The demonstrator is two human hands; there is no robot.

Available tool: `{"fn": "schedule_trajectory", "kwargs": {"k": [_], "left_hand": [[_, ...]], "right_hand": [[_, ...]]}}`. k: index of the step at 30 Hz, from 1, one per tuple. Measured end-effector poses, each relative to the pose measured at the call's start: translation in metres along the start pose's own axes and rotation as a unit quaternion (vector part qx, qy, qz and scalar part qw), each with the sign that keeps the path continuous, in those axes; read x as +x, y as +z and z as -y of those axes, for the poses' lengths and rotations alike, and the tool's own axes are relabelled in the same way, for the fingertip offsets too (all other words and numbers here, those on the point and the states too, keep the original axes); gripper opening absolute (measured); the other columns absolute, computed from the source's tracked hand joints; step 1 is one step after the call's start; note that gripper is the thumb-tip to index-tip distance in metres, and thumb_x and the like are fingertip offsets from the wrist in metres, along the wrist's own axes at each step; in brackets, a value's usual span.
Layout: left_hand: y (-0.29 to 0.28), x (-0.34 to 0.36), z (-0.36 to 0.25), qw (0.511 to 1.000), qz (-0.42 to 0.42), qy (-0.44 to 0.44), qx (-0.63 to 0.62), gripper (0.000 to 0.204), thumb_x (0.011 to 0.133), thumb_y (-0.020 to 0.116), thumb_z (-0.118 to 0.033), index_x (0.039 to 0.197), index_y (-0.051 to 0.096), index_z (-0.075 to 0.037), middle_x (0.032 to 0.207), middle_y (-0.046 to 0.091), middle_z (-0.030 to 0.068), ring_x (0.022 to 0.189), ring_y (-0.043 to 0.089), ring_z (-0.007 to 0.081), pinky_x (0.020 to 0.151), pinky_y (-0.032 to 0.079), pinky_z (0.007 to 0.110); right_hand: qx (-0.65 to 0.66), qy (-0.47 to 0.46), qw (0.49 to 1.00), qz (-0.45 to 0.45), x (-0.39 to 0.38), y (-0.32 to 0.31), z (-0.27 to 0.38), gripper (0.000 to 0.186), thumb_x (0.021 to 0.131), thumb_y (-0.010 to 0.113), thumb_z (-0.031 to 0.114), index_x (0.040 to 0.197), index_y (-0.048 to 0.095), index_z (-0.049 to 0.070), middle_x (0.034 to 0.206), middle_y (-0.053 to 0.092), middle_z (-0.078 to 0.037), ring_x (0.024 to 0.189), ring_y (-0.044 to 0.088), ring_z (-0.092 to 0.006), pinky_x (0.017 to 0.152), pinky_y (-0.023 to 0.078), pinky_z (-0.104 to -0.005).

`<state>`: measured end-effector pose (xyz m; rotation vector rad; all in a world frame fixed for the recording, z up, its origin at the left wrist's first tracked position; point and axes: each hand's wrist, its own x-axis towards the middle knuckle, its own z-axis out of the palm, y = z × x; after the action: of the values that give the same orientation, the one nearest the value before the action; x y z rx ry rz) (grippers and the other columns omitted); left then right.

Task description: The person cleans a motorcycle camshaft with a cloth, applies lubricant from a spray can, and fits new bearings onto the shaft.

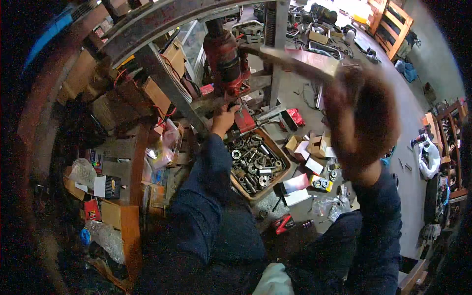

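Note:
A red hydraulic jack (223,59) is mounted upright in a steel press frame (167,78). My right hand (364,115), blurred, is closed on a long lever (300,59) that runs from the jack's side. My left hand (223,120) is curled on something small and dark below the jack, which I cannot make out, beside a red metal piece (244,119). A tray of metal bushings, rings and fittings (255,162) lies beneath.
Open small boxes (309,147), bearings and plastic bags lie right of the tray. Cartons and bubble wrap (103,241) fill the left. A wooden pallet (393,27) stands at the back right; racks of parts (447,137) and a white bag (427,162) line the right edge.

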<state>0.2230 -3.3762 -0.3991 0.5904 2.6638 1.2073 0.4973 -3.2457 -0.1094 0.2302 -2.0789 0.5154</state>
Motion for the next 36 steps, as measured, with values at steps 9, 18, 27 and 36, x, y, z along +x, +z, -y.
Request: {"fn": "schedule_trajectory", "kwargs": {"k": [9, 18, 27, 36], "left_hand": [[0.025, 0.019, 0.021, 0.993, -0.014, 0.084, -0.082, 0.055, 0.092, 0.058, -0.052, 0.127, 0.060, -0.010, 0.118, 0.066, 0.0201, 0.111, 0.060, 0.0413, 0.093, 0.047, 0.045], [0.035, 0.017, 0.031, 0.998, -0.025, -0.025, -0.043, 0.066, 0.088, 0.058, -0.060, 0.124, 0.061, -0.004, 0.123, 0.062, 0.0254, 0.114, 0.058, 0.0429, 0.096, 0.046, 0.047], [0.012, 0.033, 0.147, 0.996, 0.012, 0.024, 0.090, 0.060, 0.097, 0.051, -0.050, 0.138, 0.049, -0.006, 0.090, 0.070, 0.0216, 0.087, 0.068, 0.0353, 0.077, 0.050, 0.045], [0.029, 0.019, 0.030, 0.997, -0.045, 0.063, 0.006, 0.045, 0.094, 0.059, -0.047, 0.122, 0.065, -0.013, 0.117, 0.068, 0.0159, 0.104, 0.065, 0.0362, 0.086, 0.050, 0.045]], "right_hand": [[0.053, -0.156, 0.948, 0.273, -0.135, 0.022, -0.039, 0.033, 0.080, 0.062, 0.021, 0.111, 0.066, 0.010, 0.069, 0.056, -0.008, 0.063, 0.059, -0.0252, 0.052, 0.047, -0.0392], [0.061, -0.014, 0.987, -0.149, 0.016, 0.016, -0.013, 0.027, 0.096, 0.061, 0.008, 0.121, 0.058, -0.001, 0.105, 0.066, -0.013, 0.080, 0.064, -0.0186, 0.068, 0.052, -0.0297], [0.064, -0.010, 0.997, 0.039, 0.033, 0.018, 0.014, 0.017, 0.089, 0.063, 0.009, 0.105, 0.065, 0.005, 0.083, 0.062, -0.009, 0.074, 0.061, -0.0181, 0.069, 0.049, -0.0283], [0.100, -0.129, 0.962, 0.219, -0.142, 0.040, -0.032, 0.031, 0.077, 0.062, 0.022, 0.106, 0.068, 0.014, 0.063, 0.050, -0.007, 0.057, 0.056, -0.0252, 0.050, 0.045, -0.0391]]}}
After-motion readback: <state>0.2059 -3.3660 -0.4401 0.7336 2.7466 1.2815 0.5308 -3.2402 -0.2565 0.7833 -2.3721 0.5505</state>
